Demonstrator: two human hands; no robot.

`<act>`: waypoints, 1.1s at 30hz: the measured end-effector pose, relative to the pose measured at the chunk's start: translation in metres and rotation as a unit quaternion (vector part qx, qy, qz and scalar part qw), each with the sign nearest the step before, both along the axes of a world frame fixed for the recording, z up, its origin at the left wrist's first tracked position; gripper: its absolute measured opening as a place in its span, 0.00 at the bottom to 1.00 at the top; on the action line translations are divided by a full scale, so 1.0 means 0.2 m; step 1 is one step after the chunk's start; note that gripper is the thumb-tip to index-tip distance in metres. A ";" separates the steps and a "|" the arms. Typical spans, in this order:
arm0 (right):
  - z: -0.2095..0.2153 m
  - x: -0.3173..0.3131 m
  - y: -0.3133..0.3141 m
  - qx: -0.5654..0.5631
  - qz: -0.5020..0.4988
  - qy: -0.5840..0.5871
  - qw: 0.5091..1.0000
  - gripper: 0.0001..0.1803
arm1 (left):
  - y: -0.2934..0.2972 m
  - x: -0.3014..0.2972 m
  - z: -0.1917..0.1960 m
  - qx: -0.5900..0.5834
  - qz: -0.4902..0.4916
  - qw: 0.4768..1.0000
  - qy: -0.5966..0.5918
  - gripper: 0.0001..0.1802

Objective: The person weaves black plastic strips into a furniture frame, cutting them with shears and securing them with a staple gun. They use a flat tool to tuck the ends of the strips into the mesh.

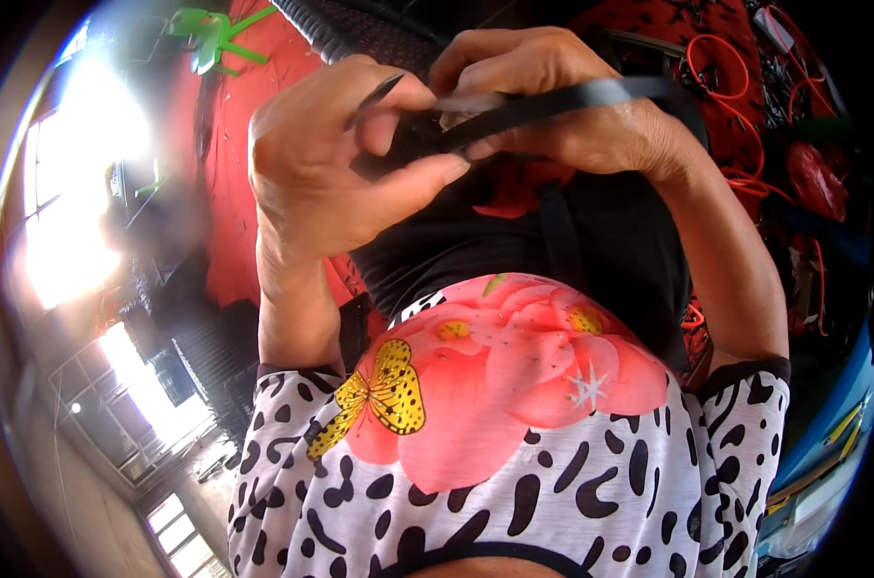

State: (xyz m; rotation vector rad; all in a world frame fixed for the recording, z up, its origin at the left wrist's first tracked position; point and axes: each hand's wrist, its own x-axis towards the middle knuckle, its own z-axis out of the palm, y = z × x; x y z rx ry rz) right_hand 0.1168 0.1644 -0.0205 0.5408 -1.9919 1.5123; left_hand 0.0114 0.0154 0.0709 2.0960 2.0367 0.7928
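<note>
A flat black strip (pixel 572 99), blurred and bowed, stretches between my hands above my lap and past the right wrist. My right hand (pixel 562 82) has its fingers curled round this strip, the thumb side toward the left hand. My left hand (pixel 317 154) is bent round the strip's other end, with thumb and forefinger close to it. A pointed black tip (pixel 374 91) pokes out between the left fingers. A smeared grey piece (pixel 471 103) shows between the two hands; its kind I cannot make out. Dark material below the left fingers is mostly in shadow.
Beyond my hands stands a black woven piece (pixel 336 29). A red cloth (pixel 235 193) lies on the floor, with a green stool (pixel 215 39) at the far left. Orange-red cord (pixel 721 72) loops at right, near a red plastic bag (pixel 816 180) and black scraps.
</note>
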 end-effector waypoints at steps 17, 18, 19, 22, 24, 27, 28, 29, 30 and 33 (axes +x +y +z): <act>0.01 0.10 0.09 0.135 -0.145 -0.011 0.980 0.17 | 0.03 0.01 -0.01 0.024 0.059 0.998 -0.005 0.16; 0.04 0.08 0.09 0.191 -0.155 -0.003 0.969 0.17 | 0.03 0.00 -0.02 0.029 0.049 0.998 -0.010 0.16; 0.09 0.10 0.07 0.179 -0.141 -0.034 0.973 0.17 | 0.04 0.00 -0.02 0.029 0.046 0.998 -0.011 0.16; 0.08 0.07 0.09 0.250 -0.235 0.074 0.936 0.16 | 0.05 0.03 0.01 0.010 0.052 0.998 0.016 0.17; 0.14 0.10 0.16 0.243 -0.187 -0.087 0.948 0.13 | 0.04 0.04 0.01 0.030 0.085 0.995 -0.032 0.16; 0.08 0.08 0.12 0.178 -0.188 0.034 0.965 0.11 | 0.04 0.02 0.00 0.018 0.059 0.998 -0.019 0.17; 0.04 0.04 0.10 0.145 -0.174 0.122 0.966 0.11 | 0.04 0.02 -0.01 0.025 0.043 0.998 -0.037 0.17; 0.15 0.11 0.09 0.153 -0.085 0.010 0.985 0.12 | 0.04 0.02 0.00 0.024 0.042 0.998 -0.038 0.17; 0.12 0.06 0.07 0.198 -0.076 -0.078 0.974 0.13 | 0.04 0.03 0.01 0.011 0.043 0.999 -0.021 0.17; 0.11 0.03 0.03 0.074 0.008 -0.252 0.965 0.13 | 0.04 0.03 0.01 0.004 0.036 0.999 -0.017 0.17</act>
